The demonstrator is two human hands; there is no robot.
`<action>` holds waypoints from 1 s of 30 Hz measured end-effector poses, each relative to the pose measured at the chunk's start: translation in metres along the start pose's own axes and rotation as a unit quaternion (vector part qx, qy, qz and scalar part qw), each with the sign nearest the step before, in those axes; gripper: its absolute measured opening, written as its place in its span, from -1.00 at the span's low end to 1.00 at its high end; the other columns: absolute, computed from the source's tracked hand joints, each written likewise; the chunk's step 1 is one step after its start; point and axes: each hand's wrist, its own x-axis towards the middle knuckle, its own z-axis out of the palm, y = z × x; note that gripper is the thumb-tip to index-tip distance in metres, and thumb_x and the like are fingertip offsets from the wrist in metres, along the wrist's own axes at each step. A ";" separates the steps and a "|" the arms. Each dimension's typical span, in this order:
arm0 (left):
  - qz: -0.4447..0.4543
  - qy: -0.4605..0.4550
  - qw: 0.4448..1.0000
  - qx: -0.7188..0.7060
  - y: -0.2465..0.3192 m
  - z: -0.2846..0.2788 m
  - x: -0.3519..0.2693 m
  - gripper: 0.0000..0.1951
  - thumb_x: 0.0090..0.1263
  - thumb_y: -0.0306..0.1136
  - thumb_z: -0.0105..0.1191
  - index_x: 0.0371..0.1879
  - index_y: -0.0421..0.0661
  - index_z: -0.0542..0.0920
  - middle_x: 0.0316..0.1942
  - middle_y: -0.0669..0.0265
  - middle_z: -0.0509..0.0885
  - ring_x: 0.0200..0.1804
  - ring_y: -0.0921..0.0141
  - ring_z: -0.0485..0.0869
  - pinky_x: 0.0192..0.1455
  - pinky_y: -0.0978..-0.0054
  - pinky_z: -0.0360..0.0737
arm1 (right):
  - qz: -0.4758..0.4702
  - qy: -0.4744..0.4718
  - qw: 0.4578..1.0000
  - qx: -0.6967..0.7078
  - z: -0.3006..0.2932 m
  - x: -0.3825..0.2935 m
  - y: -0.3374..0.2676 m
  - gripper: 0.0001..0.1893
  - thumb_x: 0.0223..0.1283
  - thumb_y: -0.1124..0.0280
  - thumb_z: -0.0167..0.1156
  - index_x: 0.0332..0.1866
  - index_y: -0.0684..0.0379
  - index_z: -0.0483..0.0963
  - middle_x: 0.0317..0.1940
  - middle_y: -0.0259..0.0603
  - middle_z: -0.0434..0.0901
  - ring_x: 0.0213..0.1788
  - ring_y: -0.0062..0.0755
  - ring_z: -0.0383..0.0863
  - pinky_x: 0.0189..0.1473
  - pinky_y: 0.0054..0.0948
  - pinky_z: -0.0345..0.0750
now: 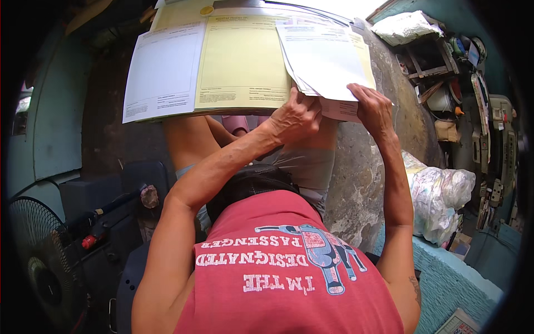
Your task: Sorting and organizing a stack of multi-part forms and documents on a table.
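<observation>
White printed sheets (319,58) lie fanned and slanted at the right of a low work surface in front of me. My left hand (298,115) has its fingers curled at their lower left edges, gripping them; the thumb is mostly hidden. At the lower right corner, my right hand (375,108) pinches the top white sheet. Under these sheets a pink printed sheet (340,109) shows between my hands. A yellow printed form (244,62) lies flat in the middle, and a white printed form (160,75) at the left. More yellow sheets (368,62) stick out behind on the right.
A round yellow object (206,11) and a dark bar (238,4) sit at the papers' far edge. To my left stand a black fan (46,250) and dark machinery (100,225). Plastic-wrapped bundles (440,200) and a cluttered shelf (434,62) are on the right.
</observation>
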 end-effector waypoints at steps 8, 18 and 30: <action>-0.070 0.037 0.991 -0.108 -0.011 -0.011 0.013 -0.87 0.24 -0.26 0.25 -0.34 0.00 0.78 -0.27 0.44 0.76 -0.08 0.39 0.70 -0.07 0.26 0.55 | 0.050 -0.048 0.995 0.067 -0.021 -0.028 -0.037 -0.65 0.14 0.54 0.32 0.07 0.13 0.61 0.06 -0.17 0.74 0.12 -0.14 0.73 0.18 -0.21 0.63; -0.164 0.041 0.985 -0.021 -0.062 -0.101 -0.064 -0.57 0.37 -0.10 0.33 0.14 -0.04 0.67 0.14 0.28 0.72 0.18 0.19 0.67 0.15 0.21 0.60 | 0.131 -0.074 0.986 0.077 -0.012 -0.037 -0.018 -0.57 0.22 0.67 0.22 0.17 0.04 0.60 -0.02 -0.05 0.76 0.02 -0.01 0.77 0.07 -0.14 0.66; -0.250 -0.147 0.931 0.219 -0.138 -0.231 -0.238 -0.71 0.38 -0.42 0.31 0.08 -0.03 0.72 0.06 0.32 0.77 0.16 0.24 0.68 0.26 0.17 0.55 | 0.176 -0.101 0.974 0.104 -0.008 -0.031 -0.009 -0.61 0.40 0.59 0.11 0.27 0.02 0.55 -0.17 0.13 0.73 -0.16 0.18 0.76 -0.10 0.00 0.64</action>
